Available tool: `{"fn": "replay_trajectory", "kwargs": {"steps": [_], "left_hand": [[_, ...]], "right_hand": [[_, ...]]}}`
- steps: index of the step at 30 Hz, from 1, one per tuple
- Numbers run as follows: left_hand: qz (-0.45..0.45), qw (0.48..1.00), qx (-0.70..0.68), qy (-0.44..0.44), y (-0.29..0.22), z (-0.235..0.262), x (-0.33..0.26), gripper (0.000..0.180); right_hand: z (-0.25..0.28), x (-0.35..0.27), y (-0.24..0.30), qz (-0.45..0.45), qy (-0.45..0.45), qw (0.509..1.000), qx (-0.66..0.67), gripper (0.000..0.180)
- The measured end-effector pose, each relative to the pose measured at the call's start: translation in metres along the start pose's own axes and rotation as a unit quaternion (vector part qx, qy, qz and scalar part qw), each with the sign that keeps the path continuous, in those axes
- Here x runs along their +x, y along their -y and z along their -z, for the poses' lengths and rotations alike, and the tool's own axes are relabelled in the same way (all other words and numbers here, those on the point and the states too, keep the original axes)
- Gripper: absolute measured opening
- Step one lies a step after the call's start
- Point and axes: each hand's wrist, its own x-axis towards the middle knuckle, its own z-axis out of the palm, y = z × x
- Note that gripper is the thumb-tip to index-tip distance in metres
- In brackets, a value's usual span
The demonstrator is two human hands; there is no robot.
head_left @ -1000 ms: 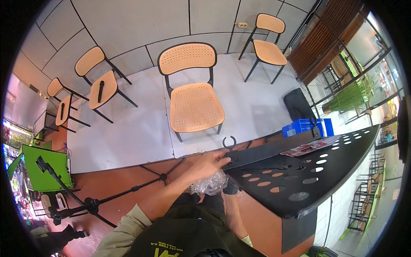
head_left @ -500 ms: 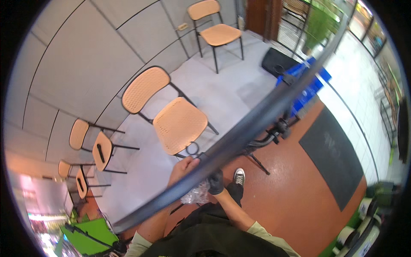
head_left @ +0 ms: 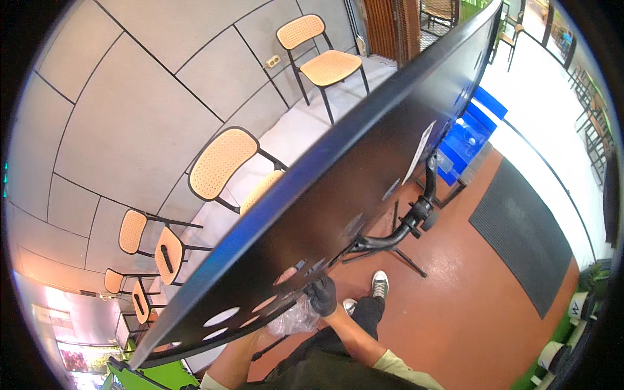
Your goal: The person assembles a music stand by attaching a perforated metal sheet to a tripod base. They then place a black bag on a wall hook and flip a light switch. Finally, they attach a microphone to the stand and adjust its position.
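Observation:
A large black curved panel (head_left: 312, 188), rimmed and with oval holes along its lower edge, slants across the view. It may be tilted or edge-on in part; its exact kind I cannot make out. My right hand (head_left: 322, 296), in a dark glove, is closed on its lower edge near the middle. My left hand (head_left: 286, 273) is mostly behind the panel. Only bits of skin show through the holes, and its forearm rises to the edge. Crumpled clear plastic (head_left: 294, 318) hangs beside the right hand, below the panel. A pale label (head_left: 419, 153) is stuck on the panel.
A black stand (head_left: 416, 218) with a bent tube, a clamp and spread legs is right of the panel. Farther lies a blue box-like object (head_left: 471, 130), near a dark ribbed mat (head_left: 523, 231). Several tan-seated chairs (head_left: 331, 67) line the grey wall (head_left: 130, 110).
The panel has turned from nearly edge-on to show its broad dark face, covering the middle chair's seat. My left hand has gone mostly behind it. The view has shifted slightly.

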Motion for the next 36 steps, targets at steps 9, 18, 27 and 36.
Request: {"fn": "replay_trajectory", "kwargs": {"steps": [9, 18, 27, 36], "left_hand": [[0.008, 0.998, 0.016, -0.058, -0.005, 0.006, 0.008, 0.023], [0.432, 0.511, -0.741, 0.064, -0.01, 0.015, 0.014, 0.031], [0.273, 0.609, -0.745, 0.001, -0.028, 0.008, 0.013, 0.037], [0.298, 0.702, -0.646, -0.03, -0.032, 0.025, 0.027, 0.035]], "right_hand": [[0.0, 0.006, 0.001, 0.015, -0.007, 0.993, 0.115, 0.034], [0.012, 0.006, -0.008, 0.005, 0.066, 0.988, 0.14, 0.031], [0.013, 0.0, 0.009, -0.35, 0.071, 0.802, 0.479, 0.036], [0.013, -0.027, -0.062, -0.438, 0.164, 0.792, 0.391, 0.033]]}}
